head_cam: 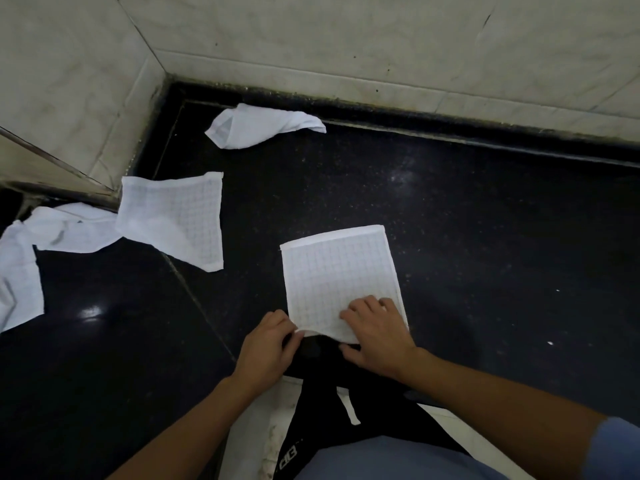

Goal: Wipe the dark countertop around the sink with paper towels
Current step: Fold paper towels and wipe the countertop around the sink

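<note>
While my left hand (268, 344) pinches the gridded paper towel (337, 271) by its near-left corner, right hand (377, 327) presses it | near-centre on dark countertop (485, 237) | light, limp, tearable: I'd grip edges.

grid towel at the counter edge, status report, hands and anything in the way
Left hand pinches the grid towel's near corner. Right hand on top of it, grip unclear. Towel lies on countertop. Spare towels lie off left, apart from it.
</note>
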### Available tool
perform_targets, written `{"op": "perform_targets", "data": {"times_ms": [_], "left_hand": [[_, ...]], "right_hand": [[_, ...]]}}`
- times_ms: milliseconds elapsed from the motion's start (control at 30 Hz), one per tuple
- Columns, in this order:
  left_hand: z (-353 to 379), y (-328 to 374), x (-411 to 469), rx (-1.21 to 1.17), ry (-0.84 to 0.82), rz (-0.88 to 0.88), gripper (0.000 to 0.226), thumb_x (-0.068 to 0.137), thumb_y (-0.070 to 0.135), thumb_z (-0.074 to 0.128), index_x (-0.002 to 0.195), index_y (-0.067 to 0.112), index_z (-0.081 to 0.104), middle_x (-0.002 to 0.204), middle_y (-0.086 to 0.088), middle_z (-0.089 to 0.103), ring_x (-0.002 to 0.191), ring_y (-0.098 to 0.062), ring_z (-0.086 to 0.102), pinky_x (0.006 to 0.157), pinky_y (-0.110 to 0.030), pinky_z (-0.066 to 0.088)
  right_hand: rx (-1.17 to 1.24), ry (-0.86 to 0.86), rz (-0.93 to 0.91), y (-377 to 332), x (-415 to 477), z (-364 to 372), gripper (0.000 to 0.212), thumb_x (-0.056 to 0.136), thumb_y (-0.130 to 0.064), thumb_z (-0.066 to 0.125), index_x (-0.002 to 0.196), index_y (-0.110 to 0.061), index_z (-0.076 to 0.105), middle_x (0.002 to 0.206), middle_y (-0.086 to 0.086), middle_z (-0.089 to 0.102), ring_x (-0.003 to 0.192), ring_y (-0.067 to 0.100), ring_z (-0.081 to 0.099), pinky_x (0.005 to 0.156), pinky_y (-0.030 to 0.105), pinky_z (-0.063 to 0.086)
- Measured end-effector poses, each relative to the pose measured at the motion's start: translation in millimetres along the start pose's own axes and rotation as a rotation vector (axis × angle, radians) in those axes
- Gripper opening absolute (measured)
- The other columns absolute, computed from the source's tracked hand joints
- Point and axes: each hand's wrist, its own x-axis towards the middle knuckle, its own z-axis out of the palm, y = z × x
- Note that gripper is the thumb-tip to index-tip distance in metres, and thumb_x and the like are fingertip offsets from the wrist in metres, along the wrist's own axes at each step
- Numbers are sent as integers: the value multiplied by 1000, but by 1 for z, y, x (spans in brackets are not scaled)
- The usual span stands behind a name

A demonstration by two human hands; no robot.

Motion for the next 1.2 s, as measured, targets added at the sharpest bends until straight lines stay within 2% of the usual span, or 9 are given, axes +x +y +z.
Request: {"op": "perform_targets", "data": {"times_ms": [133, 200, 300, 400, 533, 733, 1000, 1067, 1200], "left_hand": [[-12, -6, 6, -168, 70, -114, 23, 93, 26, 57, 73, 16, 58, 79, 8, 50, 74, -7, 51, 64, -22, 44], [-18, -10, 9, -209, 90, -169, 22, 92, 21, 60, 72, 13, 59, 77, 6, 53, 71, -9, 53, 64, -24, 44], [-29, -12, 18, -300, 114, -269, 17, 90, 18, 62, 75, 9, 65, 78, 1, 59, 71, -13, 58, 66, -29, 49], [-44, -10, 37, -406, 91, -386, 15, 90, 20, 63, 81, 9, 69, 79, -2, 67, 77, -18, 64, 73, -33, 52], [-53, -6, 80, -509, 116, -477, 12, 89, 20, 64, 85, 10, 70, 80, -2, 70, 78, -17, 67, 79, -35, 56], [-53, -8, 136, -435, 138, -586, 12, 89, 21, 63, 78, 17, 65, 77, -4, 68, 74, -20, 67, 81, -42, 57], [-43, -13, 161, -228, 95, -606, 16, 85, 27, 69, 78, 13, 63, 79, -6, 66, 77, -21, 65, 80, -39, 55], [-47, -6, 156, -134, 167, -573, 15, 85, 28, 68, 86, 16, 60, 84, -3, 63, 80, -18, 61, 75, -33, 50], [-41, 13, 130, 4, 179, -247, 9, 87, 24, 63, 89, 16, 60, 79, 2, 58, 72, -16, 55, 65, -30, 44]], "right_hand": [[-7, 19, 0, 3, -1, 9, 13, 68, -28, 58, 78, -21, 61, 78, -2, 59, 71, 20, 56, 63, 34, 44], [35, 34, 26, 18, -9, 9, 14, 70, -27, 48, 75, -23, 61, 73, -4, 58, 67, 19, 57, 61, 33, 42], [223, -11, 147, 48, -15, -7, 14, 82, -23, 53, 85, -23, 67, 82, -5, 65, 76, 20, 63, 67, 32, 43], [385, -136, 291, 76, -2, -33, 15, 91, -27, 57, 99, -22, 69, 93, -5, 68, 85, 19, 64, 74, 33, 49], [617, -89, 470, 102, 40, -56, 17, 90, -27, 63, 78, -15, 67, 76, 1, 66, 74, 21, 63, 68, 37, 49], [583, -94, 666, 112, 79, -50, 15, 88, -35, 64, 85, -22, 69, 84, 2, 70, 82, 22, 65, 71, 32, 51], [328, -146, 754, 106, 88, -51, 27, 89, -44, 58, 106, -23, 64, 104, 4, 65, 93, 26, 62, 68, 30, 42], [218, -56, 685, 100, 81, -56, 28, 91, -39, 57, 112, -21, 59, 108, 4, 62, 96, 25, 61, 71, 32, 45], [311, 74, 405, 62, 75, -50, 17, 92, -28, 54, 105, -20, 61, 104, -1, 61, 90, 22, 62, 72, 32, 49]]}}
